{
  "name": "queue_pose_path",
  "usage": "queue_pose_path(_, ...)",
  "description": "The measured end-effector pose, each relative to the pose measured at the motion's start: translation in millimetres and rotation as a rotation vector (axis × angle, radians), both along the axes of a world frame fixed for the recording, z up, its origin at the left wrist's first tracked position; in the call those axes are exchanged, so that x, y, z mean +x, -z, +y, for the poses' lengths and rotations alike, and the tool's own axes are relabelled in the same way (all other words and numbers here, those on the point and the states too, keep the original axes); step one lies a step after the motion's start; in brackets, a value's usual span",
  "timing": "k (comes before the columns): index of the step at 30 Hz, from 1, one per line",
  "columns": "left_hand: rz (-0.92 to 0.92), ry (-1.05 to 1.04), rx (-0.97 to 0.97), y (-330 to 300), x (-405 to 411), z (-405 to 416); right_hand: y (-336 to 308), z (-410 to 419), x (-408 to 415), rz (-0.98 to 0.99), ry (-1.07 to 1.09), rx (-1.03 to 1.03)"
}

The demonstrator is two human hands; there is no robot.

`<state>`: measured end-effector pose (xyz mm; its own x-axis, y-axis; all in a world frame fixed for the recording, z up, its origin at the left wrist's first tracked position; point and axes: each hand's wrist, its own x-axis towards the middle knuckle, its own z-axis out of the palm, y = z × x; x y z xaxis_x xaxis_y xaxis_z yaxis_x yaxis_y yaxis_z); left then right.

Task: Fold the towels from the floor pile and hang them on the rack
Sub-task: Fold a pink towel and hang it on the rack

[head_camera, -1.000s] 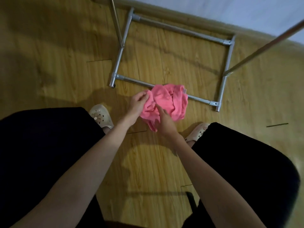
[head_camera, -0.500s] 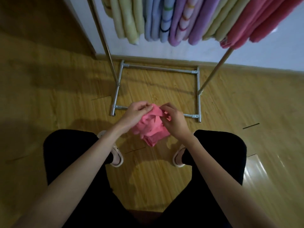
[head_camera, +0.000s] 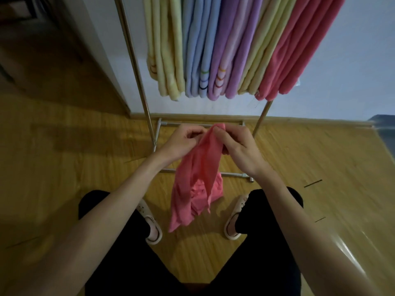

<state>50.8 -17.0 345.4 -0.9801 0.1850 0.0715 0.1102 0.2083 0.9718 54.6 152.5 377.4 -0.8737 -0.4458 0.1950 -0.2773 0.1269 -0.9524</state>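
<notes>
Item: pink towel point(head_camera: 198, 178), top edge; my left hand point(head_camera: 181, 144) and right hand point(head_camera: 239, 148) are pinching it, rest hanging clear above floor point(head_camera: 299, 157).

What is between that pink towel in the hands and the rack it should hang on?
Nothing visible stands between them. The left hand and right hand pinch the pink towel by its top edge in open air before the rack. The rail itself is out of view, and hung towels crowd it.
</notes>
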Motion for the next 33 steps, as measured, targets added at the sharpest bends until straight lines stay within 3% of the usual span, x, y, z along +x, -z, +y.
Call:
queue_pose_path(3,0.030,-0.011,0.020,-10.0,12.9,-1.3,-13.9,-7.5,5.0,0.017,0.027,-0.035)
queue_pose_path(7,0.182,-0.230,-0.053,-13.5,45.7,-13.4,-24.9,-15.5,14.5,0.021,0.038,-0.059)
queue_pose_path(10,0.260,-0.111,-0.114,-14.2,74.3,-26.3,-32.8,-20.2,20.9,0.006,0.047,-0.145)
queue_pose_path(13,0.274,0.059,-0.313,-9.5,95.8,-29.8,-38.9,-25.0,23.3,0.010,0.068,-0.207)
queue_pose_path(18,0.241,-0.029,-0.503,5.8,106.8,-20.0,-47.2,-28.4,26.6,0.013,0.157,-0.294)
queue_pose_path(25,0.029,-0.288,-0.284,16.8,92.0,-26.0,-35.0,-13.1,23.2,0.012,0.343,-0.328)
queue_pose_path(33,0.035,-0.447,-0.108,-5.7,81.3,-22.5,24.3,16.2,37.7,-0.196,0.595,-0.284)
